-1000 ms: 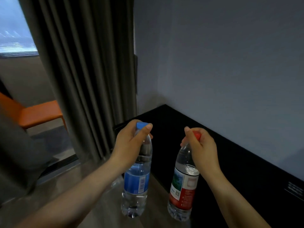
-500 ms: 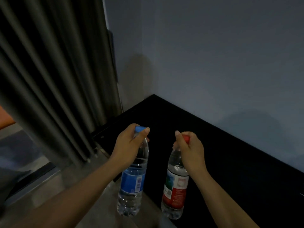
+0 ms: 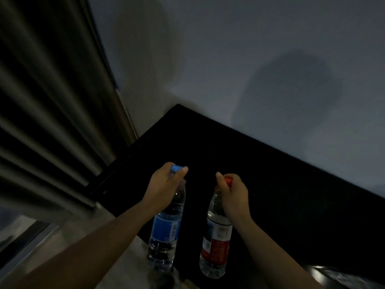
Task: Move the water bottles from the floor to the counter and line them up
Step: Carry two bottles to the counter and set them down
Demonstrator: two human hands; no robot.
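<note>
Dim, grainy view looking down over two outstretched forearms. Left hand closed around the neck of the blue-label bottle, fingers wrapped just under the blue cap, thumb pressed against the cap's side. Right hand closed the same way around the neck of the red-label bottle, only a sliver of the red cap peeking out between thumb and fingers. Both bottles hanging upright in the air, side by side and apart, neither resting on anything. Blue-label bottle over the near edge of the black tabletop, its lower part seen against the pale floor; red-label bottle in front of the dark tabletop, apparently above its surface, though depth here is hard to judge. Necks of both bottles hidden by the hands; print on the labels too blurred to read. Tabletop running back into the corner against the grey wall, its surface so dark that nothing on it can be made out. Pleated curtain filling the left side, cut off by the frame. Soft shadows on the wall. Something pale and glossy at the bottom right corner, cut off and unidentifiable. Dark blurred patch below the blue-label bottle, unclear.
</note>
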